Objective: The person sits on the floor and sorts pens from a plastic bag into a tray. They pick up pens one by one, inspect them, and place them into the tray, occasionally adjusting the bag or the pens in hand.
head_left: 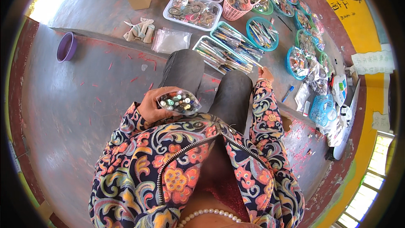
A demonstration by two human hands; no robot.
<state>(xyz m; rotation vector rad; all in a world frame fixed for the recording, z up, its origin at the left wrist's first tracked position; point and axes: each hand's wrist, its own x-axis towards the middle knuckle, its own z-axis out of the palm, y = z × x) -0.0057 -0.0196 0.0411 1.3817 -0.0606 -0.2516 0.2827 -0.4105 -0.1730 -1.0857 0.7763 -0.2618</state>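
At one o'clock from centre, a rectangular, pale-rimmed plastic tray [198,42] holds slim multicoloured pens [223,61]. At nine, the left hand [154,104] grasps a clear plastic bag [189,110] packed with pens, round ends up. At two, the right hand [265,74] meets one pale pen [257,64]; its grip I cannot tell. Seemingly, pens are being bagged; next calls for a steady bag mouth.

Wears a long-sleeved navy jacket [126,177] with coral and yellow flowers [175,180] and a metal-toothed zip [159,181], over a dark red top [230,195], with charcoal trousers [232,97] and a white bead necklace [211,211]
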